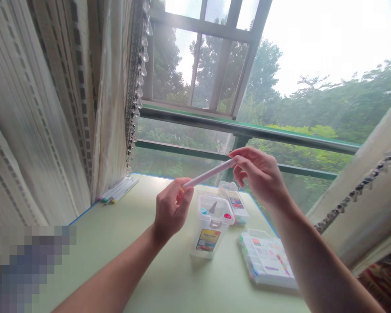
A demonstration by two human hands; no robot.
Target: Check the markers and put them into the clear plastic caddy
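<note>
A white marker pen (208, 174) is held up slantwise above the table between both hands. My left hand (173, 204) pinches its lower left end, where a bit of yellow shows at the fingers. The fingertips of my right hand (259, 174) grip its upper right end. Below the pen stands a clear plastic box (204, 226) with a yellow and blue label. Inside it a grey pointed tip and the round coloured ends of a few pens show. A second clear box (237, 208) with a label sits just behind it, to the right.
Several white markers (119, 190) lie at the table's far left corner by the curtain (109, 95). A flat case of coloured pens (267, 258) rests on the pale green table (169, 274), partly behind my right forearm. A railing (247, 129) and window stand beyond.
</note>
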